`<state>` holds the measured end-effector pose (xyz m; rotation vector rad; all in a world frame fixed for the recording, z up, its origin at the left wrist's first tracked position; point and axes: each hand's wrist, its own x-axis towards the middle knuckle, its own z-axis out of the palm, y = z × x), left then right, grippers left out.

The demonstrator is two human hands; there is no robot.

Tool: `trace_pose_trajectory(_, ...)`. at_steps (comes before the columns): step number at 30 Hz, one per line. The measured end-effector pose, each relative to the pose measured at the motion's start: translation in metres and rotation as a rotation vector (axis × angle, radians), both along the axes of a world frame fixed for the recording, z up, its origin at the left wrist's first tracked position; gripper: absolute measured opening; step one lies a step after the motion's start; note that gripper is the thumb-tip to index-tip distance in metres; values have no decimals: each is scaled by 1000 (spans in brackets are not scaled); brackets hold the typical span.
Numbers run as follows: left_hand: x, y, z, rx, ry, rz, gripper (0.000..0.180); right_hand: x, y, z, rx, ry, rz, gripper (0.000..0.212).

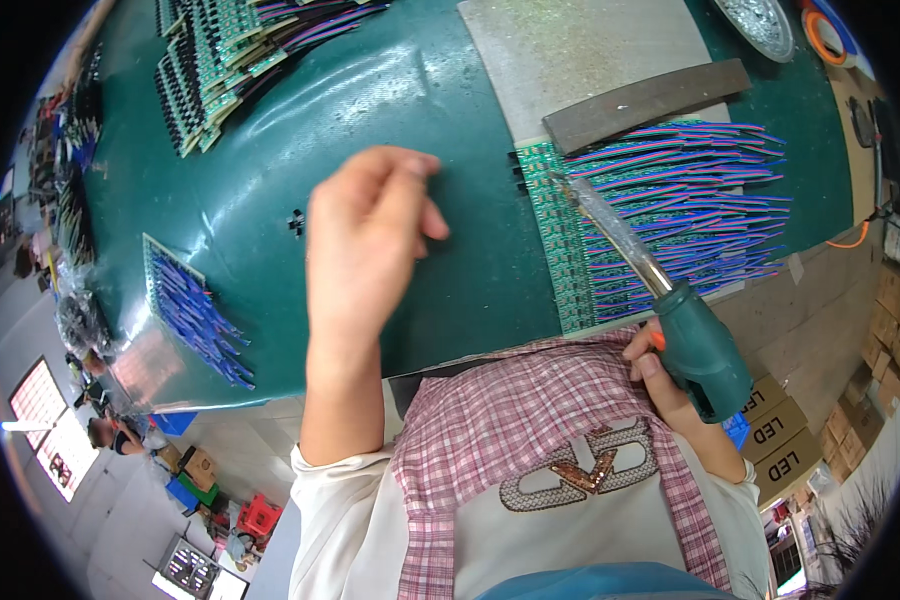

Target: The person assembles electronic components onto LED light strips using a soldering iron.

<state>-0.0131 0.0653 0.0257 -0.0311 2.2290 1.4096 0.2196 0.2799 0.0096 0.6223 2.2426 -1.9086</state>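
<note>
My right hand point(660, 372) is wrapped round a soldering iron with a green handle point(705, 350). The iron's metal tip points to the upper left, over the top part of a green circuit board panel point(560, 250); whether it touches cannot be told. Rows of thin blue, pink and black wires point(680, 215) run rightward from that panel. Two small black parts point(517, 172) stick out at its upper left edge. My left hand point(365, 235) hovers left of the panel with its fingers curled in; what they hold, if anything, is hidden. Small black parts point(296, 223) lie beside my left wrist.
A curved dark bar point(650, 103) lies across the panel's top and a grey plate point(590, 40). Stacked boards point(205, 75) stand at the far left; a smaller wired panel point(195, 310) lies nearer. A metal dish point(760, 25) and an orange roll point(825, 38) are far right.
</note>
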Motion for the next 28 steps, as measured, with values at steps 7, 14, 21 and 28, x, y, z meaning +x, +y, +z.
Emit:
trace_pose_trajectory(7, -2, -28, -12, -245, 490, -67, 12, 5, 3, -11, -37, 62, 136, 42)
trace_pose_trajectory(14, 13, -13, -19, -575, 782, -268, 4, 8, 4, -11, -21, 51, 141, 43)
trace_pose_trajectory(21, 20, -17, -8, -216, 579, -64, 5, -6, -5, 2, -101, 60, 0, 15)
trace_pose_trajectory(28, 65, 7, 0, 411, 131, -264, 25, -29, -9, 16, -231, -53, -18, 25)
